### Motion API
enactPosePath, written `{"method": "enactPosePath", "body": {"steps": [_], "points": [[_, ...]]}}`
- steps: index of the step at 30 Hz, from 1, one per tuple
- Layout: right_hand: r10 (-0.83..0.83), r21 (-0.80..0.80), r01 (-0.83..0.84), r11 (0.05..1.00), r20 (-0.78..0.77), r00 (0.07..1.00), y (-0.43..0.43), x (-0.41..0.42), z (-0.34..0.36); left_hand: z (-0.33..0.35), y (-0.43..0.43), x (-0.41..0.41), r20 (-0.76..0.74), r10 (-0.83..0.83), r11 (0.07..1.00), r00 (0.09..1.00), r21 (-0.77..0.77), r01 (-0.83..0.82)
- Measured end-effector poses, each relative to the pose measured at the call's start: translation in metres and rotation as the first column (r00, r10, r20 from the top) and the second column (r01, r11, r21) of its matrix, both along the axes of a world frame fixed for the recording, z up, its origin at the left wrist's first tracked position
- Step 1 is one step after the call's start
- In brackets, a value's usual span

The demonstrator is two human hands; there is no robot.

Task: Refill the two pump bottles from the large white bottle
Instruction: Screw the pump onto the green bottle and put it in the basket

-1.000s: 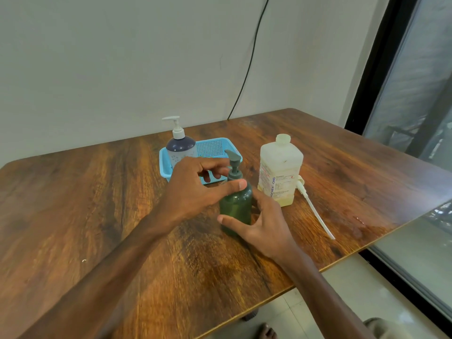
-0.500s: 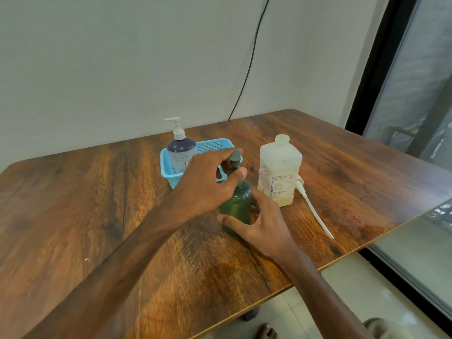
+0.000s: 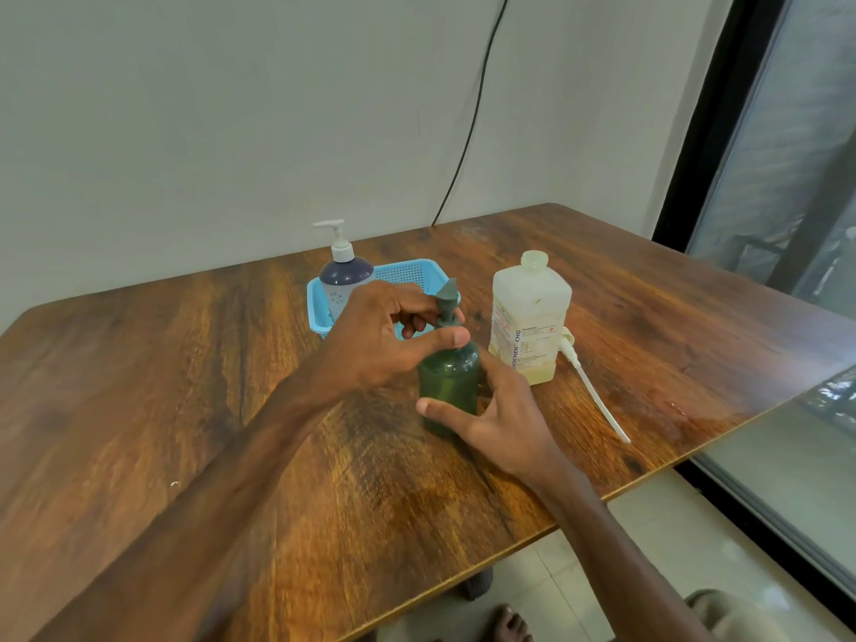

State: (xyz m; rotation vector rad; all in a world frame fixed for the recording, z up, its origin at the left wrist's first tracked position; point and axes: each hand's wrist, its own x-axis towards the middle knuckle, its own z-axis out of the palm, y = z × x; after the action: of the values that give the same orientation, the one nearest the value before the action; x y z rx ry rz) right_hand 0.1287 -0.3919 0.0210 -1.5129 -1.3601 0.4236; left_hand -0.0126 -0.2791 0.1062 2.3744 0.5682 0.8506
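The green pump bottle [image 3: 448, 386] stands upright on the wooden table [image 3: 185, 386], near the middle of its front half, with its grey-green pump head [image 3: 448, 302] seated on top and the spout pointing up and away. The left hand [image 3: 389, 333] reaches over from the left and closes around the pump collar: its thumb [image 3: 444, 338] lies across the front of the neck while the curled fingers wrap the far side, pinching the collar between them. The right hand [image 3: 505, 412] steadies the bottle's body low down, thumb pressed on the near face and the other fingers spread around the right side, mostly hidden behind the bottle. Just to the right, standing apart from the green bottle, is the large white bottle [image 3: 530, 317], square-shouldered, its mouth uncapped, with a printed label and a shallow layer of yellowish liquid at the bottom. A white pump with a long dip tube [image 3: 595, 393] lies flat on the table beside that bottle's right side, its tube running toward the near right edge. Behind the hands sits a light blue plastic basket [image 3: 417, 271], and in its left end stands the second pump bottle [image 3: 345, 280], clear with a dark top section and a white pump head. A black cable [image 3: 468, 132] hangs down the pale wall to the table's back edge, and a dark-framed window lines the right side.
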Motion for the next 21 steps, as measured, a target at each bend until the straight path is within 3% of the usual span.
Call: {"method": "enactPosePath", "body": {"steps": [8, 11, 14, 17, 21], "points": [[-0.077, -0.078, 0.076, 0.994, -0.012, 0.997, -0.007, -0.006, 0.010, -0.017, -0.008, -0.015, 0.121, 0.157, 0.987, 0.980, -0.053, -0.152], [-0.148, -0.054, 0.146, 0.988, -0.031, 0.988, -0.007, -0.015, 0.018, -0.026, 0.006, -0.030, 0.337, 0.287, 0.958, 0.897, -0.075, -0.279], [-0.204, -0.004, 0.204, 0.979, -0.034, 0.978, 0.005, -0.026, 0.037, -0.032, 0.031, -0.036, 0.420, 0.437, 0.892, 0.795, -0.088, -0.444], [-0.277, 0.066, 0.277, 0.958, -0.012, 0.961, 0.032, -0.034, 0.063, -0.035, 0.054, -0.032, 0.372, 0.498, 0.864, 0.783, -0.137, -0.484], [-0.392, 0.151, 0.393, 0.907, -0.033, 0.919, 0.080, -0.030, 0.090, -0.044, 0.078, -0.026, 0.178, 0.519, 0.855, 0.836, -0.128, -0.503]]}}
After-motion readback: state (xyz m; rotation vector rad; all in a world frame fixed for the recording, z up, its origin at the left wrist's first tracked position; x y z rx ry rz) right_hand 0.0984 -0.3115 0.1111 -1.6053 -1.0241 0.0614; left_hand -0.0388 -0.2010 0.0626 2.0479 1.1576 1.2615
